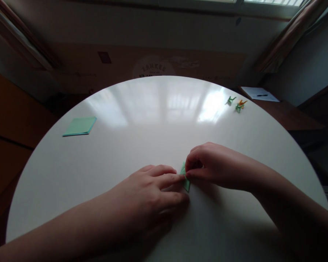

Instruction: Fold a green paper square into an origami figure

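Note:
A small piece of folded light green paper (186, 186) lies on the white round table (142, 145), partly covered by fingers. My right hand (205, 162) pinches the paper's right edge between thumb and curled index finger. From the other side, my left hand (158, 185) reaches in with its fingers stretched out and apart. One of its fingertips rests on the middle of the paper, close to the right hand's pinch, and another finger ends beside the paper's lower tip.
A stack of square green paper (80, 125) lies at the table's left. Small folded green figures (230, 99) and an orange one (242, 103) stand at the far right edge. Beyond it, a white sheet (259, 93) with a pen (262, 95) lies on a brown surface (289, 112).

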`<state>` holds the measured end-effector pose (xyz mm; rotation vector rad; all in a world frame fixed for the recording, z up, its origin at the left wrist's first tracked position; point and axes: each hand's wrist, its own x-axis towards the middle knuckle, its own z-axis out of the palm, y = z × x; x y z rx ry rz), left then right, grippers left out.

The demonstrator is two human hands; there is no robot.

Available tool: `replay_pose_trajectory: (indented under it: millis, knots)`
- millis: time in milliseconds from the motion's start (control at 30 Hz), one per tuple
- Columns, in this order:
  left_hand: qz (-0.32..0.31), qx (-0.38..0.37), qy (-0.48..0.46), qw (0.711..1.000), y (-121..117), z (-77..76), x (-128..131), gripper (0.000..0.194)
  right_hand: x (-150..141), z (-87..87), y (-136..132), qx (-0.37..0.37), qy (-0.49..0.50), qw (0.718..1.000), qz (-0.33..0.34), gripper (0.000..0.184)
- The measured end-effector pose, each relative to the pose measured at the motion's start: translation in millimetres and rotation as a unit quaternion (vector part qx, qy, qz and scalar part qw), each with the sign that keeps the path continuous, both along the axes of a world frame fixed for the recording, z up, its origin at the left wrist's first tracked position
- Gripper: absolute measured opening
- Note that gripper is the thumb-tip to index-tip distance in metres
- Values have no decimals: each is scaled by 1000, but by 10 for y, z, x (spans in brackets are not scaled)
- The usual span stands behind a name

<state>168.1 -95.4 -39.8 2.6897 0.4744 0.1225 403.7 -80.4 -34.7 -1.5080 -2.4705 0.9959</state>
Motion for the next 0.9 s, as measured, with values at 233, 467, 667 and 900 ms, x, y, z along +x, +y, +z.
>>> replay_pose_trajectory:
  millis: [233,467,667,900]
  knots:
    - [7,-17,-2,1000,28,62,9,33,-7,15,-7,2,-5,1000,-2,13]
    - [6,33,-5,999,3,-62,27,41,-27,9,-9,3,-4,1000,-5,13]
    - [0,31,-18,999,11,-64,0,43,-15,10,-17,9,-10,1000,-4,13]
    - [8,29,-10,999,10,-50,17,44,-27,13,-15,6,-9,1000,-4,12]
